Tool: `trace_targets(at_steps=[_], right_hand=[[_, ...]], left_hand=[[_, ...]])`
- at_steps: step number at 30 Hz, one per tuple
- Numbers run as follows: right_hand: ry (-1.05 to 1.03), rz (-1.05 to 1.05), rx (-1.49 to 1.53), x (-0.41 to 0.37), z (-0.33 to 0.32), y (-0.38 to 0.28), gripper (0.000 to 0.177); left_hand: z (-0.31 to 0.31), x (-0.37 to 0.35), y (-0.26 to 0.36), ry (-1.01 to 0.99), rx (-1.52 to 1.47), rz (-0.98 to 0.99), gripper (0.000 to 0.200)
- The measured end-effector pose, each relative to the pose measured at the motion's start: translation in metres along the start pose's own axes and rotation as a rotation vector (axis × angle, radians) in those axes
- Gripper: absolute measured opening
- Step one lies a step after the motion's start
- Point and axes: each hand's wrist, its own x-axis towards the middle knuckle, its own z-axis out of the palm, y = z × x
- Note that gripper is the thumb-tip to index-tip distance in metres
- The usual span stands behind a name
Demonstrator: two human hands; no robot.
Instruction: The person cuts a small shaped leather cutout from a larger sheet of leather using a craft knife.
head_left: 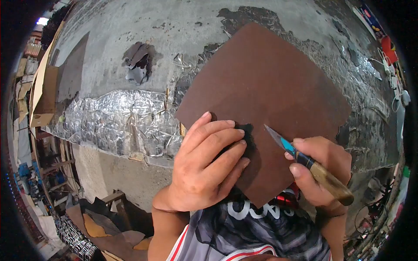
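Note:
A sheet of brown leather (270, 82) lies on the worktop, its lower corner reaching to my torso. My left hand (213, 161) rests palm down over its left part, fingers spread and slightly bent. Beside those fingertips a small black piece with a ragged edge (249, 135) shows, partly hidden under the hand. In my right hand (324, 165) is a knife (311, 164) with a wooden handle and blue and black wrapping. Its pointed blade slants up and left, with the tip right at the leather surface, a short way right of the black piece.
A crumpled dark scrap (138, 61) sits on the worn grey worktop (174, 39), left of the leather. Shiny torn film (126, 115) covers the near edge. A cardboard box (43, 93) stands far left, and leather offcuts (104, 222) lie below. White cables (392, 78) run along the right.

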Motion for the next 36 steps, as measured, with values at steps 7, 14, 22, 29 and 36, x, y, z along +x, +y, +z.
trace_targets(at_steps=[7,14,22,29,36], right_hand=[[-0.003,-0.145,0.099,-0.004,0.006,0.006,0.043],[0.010,-0.053,-0.012,-0.004,0.012,-0.004,0.031],[0.061,-0.020,-0.006,-0.008,0.018,-0.006,0.029],[0.074,-0.068,-0.043,-0.005,0.018,-0.007,0.029],[0.057,0.000,-0.004,-0.011,0.014,-0.006,0.032]], left_hand=[[0.003,-0.004,-0.008,0.024,0.049,0.051,0.029],[0.005,-0.003,-0.002,0.043,0.116,0.035,0.032],[0.001,-0.001,0.005,-0.003,0.147,-0.010,0.034],[0.004,-0.001,0.001,0.036,0.150,0.013,0.036],[0.000,0.002,0.006,-0.036,0.144,-0.001,0.041]])
